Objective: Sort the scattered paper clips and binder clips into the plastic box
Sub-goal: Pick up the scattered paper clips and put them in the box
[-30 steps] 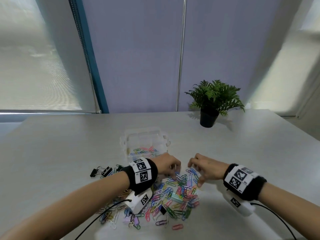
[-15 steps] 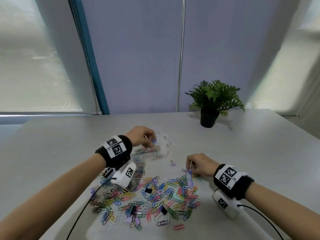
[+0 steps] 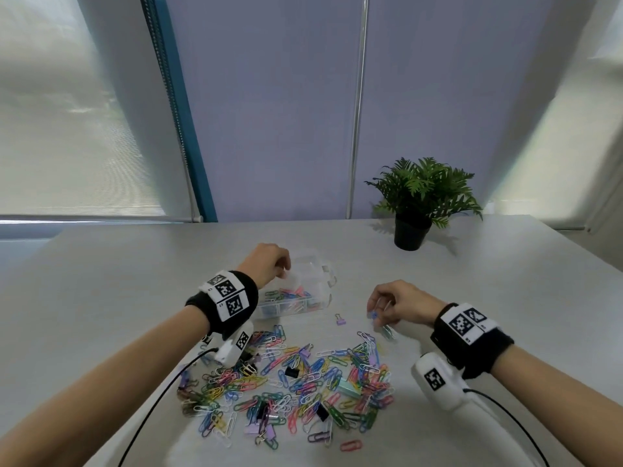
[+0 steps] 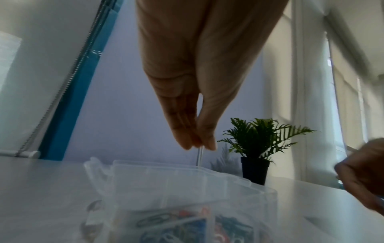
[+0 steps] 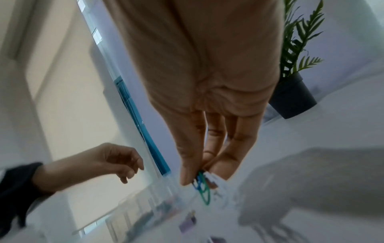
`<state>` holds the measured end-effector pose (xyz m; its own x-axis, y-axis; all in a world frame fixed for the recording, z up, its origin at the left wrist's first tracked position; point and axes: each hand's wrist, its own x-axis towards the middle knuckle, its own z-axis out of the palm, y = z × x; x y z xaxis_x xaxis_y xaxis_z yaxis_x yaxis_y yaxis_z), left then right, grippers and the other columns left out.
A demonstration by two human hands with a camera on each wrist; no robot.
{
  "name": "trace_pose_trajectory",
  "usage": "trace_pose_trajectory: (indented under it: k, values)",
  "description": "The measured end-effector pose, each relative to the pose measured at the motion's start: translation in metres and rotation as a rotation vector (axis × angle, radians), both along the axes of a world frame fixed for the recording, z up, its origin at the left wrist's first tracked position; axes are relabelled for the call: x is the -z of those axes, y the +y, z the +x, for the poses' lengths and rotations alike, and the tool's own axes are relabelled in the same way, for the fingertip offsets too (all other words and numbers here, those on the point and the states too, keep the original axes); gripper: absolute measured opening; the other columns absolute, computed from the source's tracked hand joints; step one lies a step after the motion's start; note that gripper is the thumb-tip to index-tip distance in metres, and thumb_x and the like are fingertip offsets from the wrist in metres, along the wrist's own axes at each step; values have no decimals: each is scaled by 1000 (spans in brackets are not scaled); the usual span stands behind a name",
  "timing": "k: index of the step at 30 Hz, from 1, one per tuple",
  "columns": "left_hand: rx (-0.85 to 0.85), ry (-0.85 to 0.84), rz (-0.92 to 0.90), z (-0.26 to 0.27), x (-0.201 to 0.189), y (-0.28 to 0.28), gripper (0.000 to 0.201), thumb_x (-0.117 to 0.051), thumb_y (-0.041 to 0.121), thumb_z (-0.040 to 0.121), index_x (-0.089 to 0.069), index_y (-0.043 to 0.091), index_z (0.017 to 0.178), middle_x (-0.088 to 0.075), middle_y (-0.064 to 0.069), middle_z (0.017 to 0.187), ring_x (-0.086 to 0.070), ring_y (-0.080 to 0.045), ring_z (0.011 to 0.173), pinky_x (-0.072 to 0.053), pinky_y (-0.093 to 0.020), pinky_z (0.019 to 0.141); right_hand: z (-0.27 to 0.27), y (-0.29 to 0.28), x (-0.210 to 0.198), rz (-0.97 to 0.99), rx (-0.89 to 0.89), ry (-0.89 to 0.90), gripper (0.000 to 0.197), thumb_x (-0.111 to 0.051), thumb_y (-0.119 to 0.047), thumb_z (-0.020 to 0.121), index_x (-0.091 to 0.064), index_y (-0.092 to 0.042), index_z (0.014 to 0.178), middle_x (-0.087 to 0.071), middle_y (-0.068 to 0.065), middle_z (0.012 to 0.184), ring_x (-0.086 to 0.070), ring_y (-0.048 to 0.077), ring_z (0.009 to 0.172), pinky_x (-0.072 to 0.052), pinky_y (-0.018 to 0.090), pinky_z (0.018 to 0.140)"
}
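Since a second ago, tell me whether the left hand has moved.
Yes. The left hand has gone from the near side of the plastic box, by the paper clip pile, away from the person to above the box.

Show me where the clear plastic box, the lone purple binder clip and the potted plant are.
clear plastic box point(image 3: 328, 296): head view, right wall.
purple binder clip point(image 3: 340, 320): head view, body.
potted plant point(image 3: 412, 232): head view, black pot.

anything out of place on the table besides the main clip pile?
One small purple binder clip lies alone between the plastic box and the clip pile, apart from both. A red paper clip also sits stray at the pile's near edge. Nothing looks damaged.
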<state>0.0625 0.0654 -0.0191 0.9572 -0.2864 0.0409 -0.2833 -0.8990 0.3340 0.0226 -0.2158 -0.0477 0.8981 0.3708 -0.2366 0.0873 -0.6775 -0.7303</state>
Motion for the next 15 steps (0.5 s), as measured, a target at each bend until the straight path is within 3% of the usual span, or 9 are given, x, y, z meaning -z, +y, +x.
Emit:
trace_pose_trajectory:
  k: [3,8,11,15]
  values:
    - [108,-36,34,-22,2,-18,12,-57,4,85,-66,6,93,-68,-9,97,-65,-22,92,-39,-19,74,11,7,-16,95,6,-2,21,-70,7,73,-63,-6,88,-57,3,70,-58,5,55,-49,14,51]
    - [373,253,164,-60,28,-61,27,-67,24,82,-63,10,106,-66,-9,106,-60,-21,99,-45,-27,82,35,33,-47,160,-28,-66,21,-68,9,74,-61,-5,89,-54,5,70,-57,4,54,-49,12,50]
    - [411,267,246,-65,41,-77,40,-69,24,80,-57,11,116,-57,-12,117,-54,-26,107,-44,-35,91,47,53,-61,93,-133,-121,21,-68,9,74,-61,-8,86,-54,4,70,-55,8,58,-48,12,50]
    - [399,237,255,-68,47,-90,39,-68,21,81,-54,9,115,-52,-13,120,-52,-29,109,-42,-37,90,59,78,-70,9,-248,-195,23,-69,7,74,-62,-9,88,-56,1,70,-55,10,59,-49,12,52]
